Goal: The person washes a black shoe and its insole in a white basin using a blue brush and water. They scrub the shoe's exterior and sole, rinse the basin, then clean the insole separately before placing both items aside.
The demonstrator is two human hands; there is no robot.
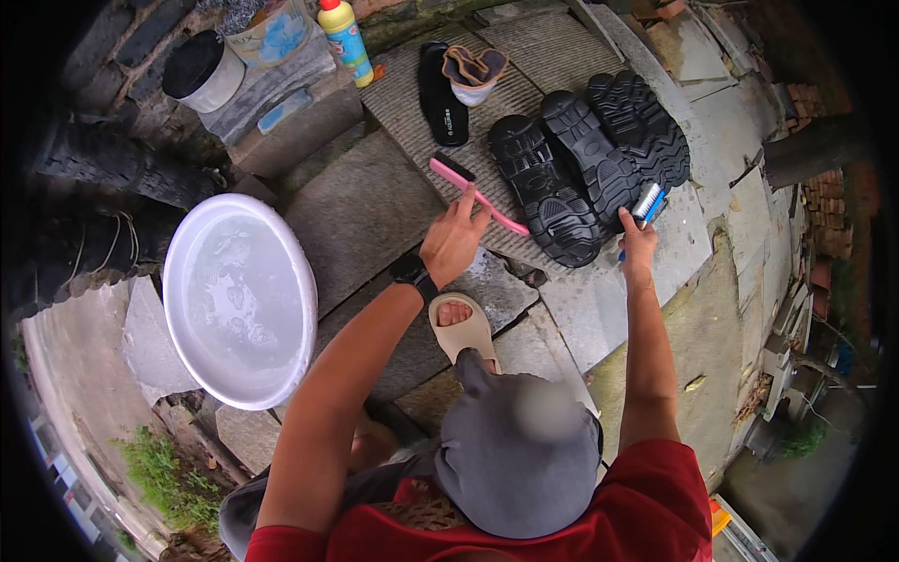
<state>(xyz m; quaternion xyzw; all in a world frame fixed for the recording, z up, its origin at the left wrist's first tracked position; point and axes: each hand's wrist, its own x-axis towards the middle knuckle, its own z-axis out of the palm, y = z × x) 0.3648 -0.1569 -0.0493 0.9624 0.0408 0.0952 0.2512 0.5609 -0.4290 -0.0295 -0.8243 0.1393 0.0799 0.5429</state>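
My left hand, with a black watch on the wrist, reaches over the handle of a pink scrub brush. Its fingers are apart, their tips at the handle; the thumb is hidden. This brush lies on a ribbed slab, dark bristles upward. Held in my right hand is a blue-handled brush with white bristles. Beside that hand, black shoes lie soles up in a row: a left one, a middle one and a right one. The right-hand brush overlaps the soles in view; contact is unclear.
A white basin of cloudy water stands at left. Behind are a black insole, a curled brown-edged item, a yellow bottle, a tub and a bucket. Cracked stone slabs lie around my sandaled foot.
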